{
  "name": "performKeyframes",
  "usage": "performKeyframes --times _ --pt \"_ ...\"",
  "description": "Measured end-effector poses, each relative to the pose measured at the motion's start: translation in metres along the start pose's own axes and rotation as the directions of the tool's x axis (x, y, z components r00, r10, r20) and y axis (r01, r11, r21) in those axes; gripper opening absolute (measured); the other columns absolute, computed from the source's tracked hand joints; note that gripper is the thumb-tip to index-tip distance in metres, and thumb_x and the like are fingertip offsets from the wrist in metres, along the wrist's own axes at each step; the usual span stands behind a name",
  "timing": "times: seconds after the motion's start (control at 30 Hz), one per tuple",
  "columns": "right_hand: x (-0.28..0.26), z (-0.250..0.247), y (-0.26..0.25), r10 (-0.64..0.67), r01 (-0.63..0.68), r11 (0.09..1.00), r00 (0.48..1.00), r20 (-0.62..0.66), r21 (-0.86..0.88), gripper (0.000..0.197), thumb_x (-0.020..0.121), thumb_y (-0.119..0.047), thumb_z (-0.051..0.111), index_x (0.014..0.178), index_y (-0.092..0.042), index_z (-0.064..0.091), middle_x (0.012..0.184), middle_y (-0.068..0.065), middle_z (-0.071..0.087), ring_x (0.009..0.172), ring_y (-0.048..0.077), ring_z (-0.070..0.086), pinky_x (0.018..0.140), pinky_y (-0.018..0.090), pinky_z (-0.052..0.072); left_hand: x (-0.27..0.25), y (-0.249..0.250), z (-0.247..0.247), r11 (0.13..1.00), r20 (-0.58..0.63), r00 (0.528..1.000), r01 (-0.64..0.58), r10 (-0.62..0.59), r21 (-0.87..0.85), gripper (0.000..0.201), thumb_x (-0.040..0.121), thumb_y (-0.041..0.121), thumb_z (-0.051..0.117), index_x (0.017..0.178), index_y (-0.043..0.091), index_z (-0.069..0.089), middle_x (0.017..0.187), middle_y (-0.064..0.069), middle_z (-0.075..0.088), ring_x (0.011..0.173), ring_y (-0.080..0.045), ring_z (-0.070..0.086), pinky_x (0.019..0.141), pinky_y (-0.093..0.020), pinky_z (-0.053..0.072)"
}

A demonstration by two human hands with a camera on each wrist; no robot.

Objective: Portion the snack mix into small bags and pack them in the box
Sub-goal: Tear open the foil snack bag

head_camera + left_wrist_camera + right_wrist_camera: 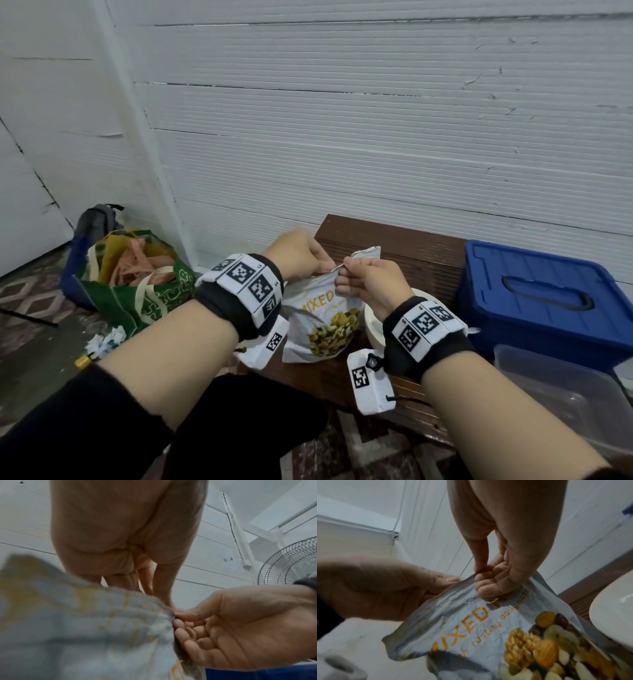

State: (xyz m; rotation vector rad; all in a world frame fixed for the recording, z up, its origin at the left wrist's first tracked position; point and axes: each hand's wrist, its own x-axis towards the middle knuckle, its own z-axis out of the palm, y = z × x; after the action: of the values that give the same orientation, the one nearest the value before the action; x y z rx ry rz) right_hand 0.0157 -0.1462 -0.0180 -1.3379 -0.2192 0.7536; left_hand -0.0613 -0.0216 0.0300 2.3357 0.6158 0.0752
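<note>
Standing along the back is one white ribbed wall, the largest thing in view, with one dark slatted table sitting against its foot. One blue lidded box is resting on the right end of the table, and one clear plastic container is lying just in front of it, nearer the person. On the floor to the left, one green shopping bag is sitting stuffed with orange and yellow material, with one grey backpack leaning behind it. One fan guard is showing in the left wrist view, off to the side.

One silver snack mix pouch, printed with a picture of nuts and the letters "IXED", is standing upright on the table between the two forearms. One white bowl is sitting just beside it on the right, partly hidden by the right wrist.

Two hands are meeting at the pouch's top edge. The left hand is pinching the upper rim from the left, thumb against curled fingers. The right hand is gripping the same rim from the right, thumb pressed onto the foil and fingers folded against its printed face. One torn corner flap of the pouch is sticking up just above the right hand
</note>
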Motion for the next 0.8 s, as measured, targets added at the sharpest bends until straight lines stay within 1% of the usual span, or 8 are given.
performKeyframes --times 0.07,0.17,0.33,0.43,0.53,0.6,0.7,0.8 --pt "0.0 -0.003 0.0 0.02 -0.021 0.999 1.0 0.017 0.051 0.022 0.094 -0.006 0.054 0.074 0.002 0.057 0.067 0.014 0.058 0.055 0.018 0.058 0.058 0.026 0.057 0.001 -0.002 -0.001 1.0 0.031 0.999 0.019 -0.018 -0.024 0.008 0.083 0.025 0.074 0.087 0.018 0.077 0.069 0.005 0.065 0.064 -0.006 0.054 0.052 -0.015 0.042" --pt "-0.002 -0.006 -0.001 0.027 -0.031 0.994 0.999 0.043 0.106 0.021 0.095 -0.002 0.052 0.075 0.003 0.055 0.065 0.013 0.057 0.054 0.016 0.059 0.059 0.025 0.057 0.006 -0.002 -0.003 0.996 0.068 0.996 0.054 -0.05 -0.072 0.009 0.082 0.026 0.075 0.074 0.023 0.073 0.07 0.004 0.065 0.069 -0.01 0.057 0.055 -0.019 0.047" --pt "-0.002 -0.009 0.0 0.014 -0.02 0.995 0.998 0.054 0.102 0.019 0.094 0.001 0.05 0.076 0.001 0.055 0.07 0.014 0.057 0.062 0.017 0.059 0.058 0.02 0.056 0.007 -0.001 -0.004 0.982 0.141 0.983 0.137 -0.119 -0.127 0.015 0.086 0.021 0.071 0.094 0.008 0.074 0.069 0.004 0.063 0.059 -0.003 0.054 0.041 -0.008 0.037" --pt "-0.002 -0.01 0.0 0.015 -0.021 0.996 0.998 0.068 0.088 0.02 0.095 -0.001 0.051 0.076 0.001 0.055 0.07 0.015 0.058 0.06 0.017 0.059 0.059 0.021 0.056 0.007 -0.005 -0.001 0.99 0.152 0.984 0.11 -0.095 -0.091 0.018 0.087 0.022 0.071 0.097 0.008 0.075 0.077 -0.001 0.068 0.064 -0.007 0.057 0.05 -0.011 0.041" --pt "-0.003 -0.009 -0.001 0.011 -0.016 0.995 0.999 0.051 0.094 0.023 0.094 -0.004 0.053 0.073 0.002 0.057 0.065 0.013 0.059 0.06 0.018 0.058 0.059 0.022 0.056 0.005 -0.008 0.002 0.995 0.126 0.991 0.047 -0.035 -0.092 0.014 0.084 0.032 0.072 0.081 0.019 0.074 0.081 -0.004 0.068 0.073 -0.012 0.057 0.066 -0.021 0.045" --pt "-0.005 -0.007 -0.001 0.004 -0.008 0.995 0.999 0.043 0.098 0.021 0.093 -0.005 0.057 0.072 0.001 0.058 0.064 0.011 0.06 0.057 0.016 0.059 0.057 0.022 0.056 0.004 -0.009 0.001 0.991 0.14 0.99 0.036 -0.018 -0.127 0.013 0.081 0.036 0.074 0.076 0.024 0.073 0.08 -0.004 0.068 0.075 -0.013 0.057 0.07 -0.025 0.045" --pt "-0.007 -0.004 0.002 0.021 -0.026 0.995 0.999 0.05 0.095 0.016 0.09 -0.005 0.061 0.075 0.002 0.06 0.064 0.012 0.06 0.054 0.015 0.06 0.056 0.023 0.057 0.003 -0.008 -0.001 0.99 0.153 0.988 0.049 -0.028 -0.133 0.011 0.082 0.033 0.074 0.082 0.021 0.074 0.074 0.002 0.066 0.066 -0.005 0.057 0.056 -0.011 0.044" --pt "-0.009 -0.001 0.001 0.057 -0.062 0.986 0.998 0.035 0.158 0.012 0.09 0.002 0.058 0.079 0.007 0.06 0.066 0.015 0.059 0.054 0.016 0.06 0.052 0.021 0.056 0.005 -0.011 0.0 0.982 0.151 0.987 0.08 -0.054 -0.172 0.009 0.086 0.026 0.071 0.083 0.017 0.073 0.069 0.004 0.064 0.053 0.002 0.053 0.047 -0.009 0.04"
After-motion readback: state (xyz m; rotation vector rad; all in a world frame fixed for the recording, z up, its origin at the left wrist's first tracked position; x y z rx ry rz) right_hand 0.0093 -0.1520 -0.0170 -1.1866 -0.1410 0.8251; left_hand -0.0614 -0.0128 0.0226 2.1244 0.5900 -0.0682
